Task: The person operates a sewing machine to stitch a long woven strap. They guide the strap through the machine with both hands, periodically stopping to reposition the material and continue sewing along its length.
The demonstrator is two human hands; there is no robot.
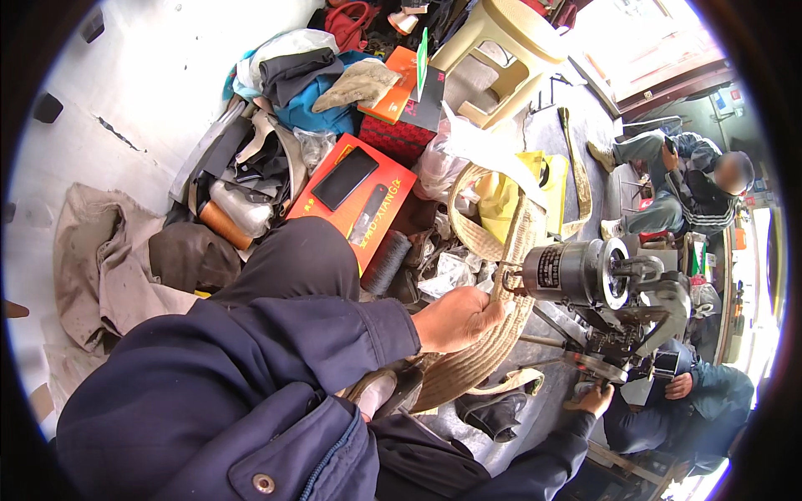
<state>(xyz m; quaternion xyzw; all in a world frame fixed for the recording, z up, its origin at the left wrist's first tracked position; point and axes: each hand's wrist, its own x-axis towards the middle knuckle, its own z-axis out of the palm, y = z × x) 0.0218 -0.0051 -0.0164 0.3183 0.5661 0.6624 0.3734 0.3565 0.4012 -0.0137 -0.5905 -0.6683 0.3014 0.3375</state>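
A hand-cranked sewing machine [558,271] with a metal cylindrical head stands right of the middle. Under its needle end runs a tan ribbed woven band [480,355], broad at its near end and narrowing toward the far side. My left hand [459,320] is closed on the edge of this band, close to the needle, thumb on top. Lower right, my right hand [595,401] has its fingers curled at the rim of the machine's hand wheel [598,367]; part of the grip is hidden.
A red box [393,199] carries a black phone [345,178]. Near it are a dark thread spool [386,262], a yellow bag [499,200], heaped cloths [305,79] and a beige plastic stool [501,50]. Two people sit to the right, one [710,401] close behind the machine.
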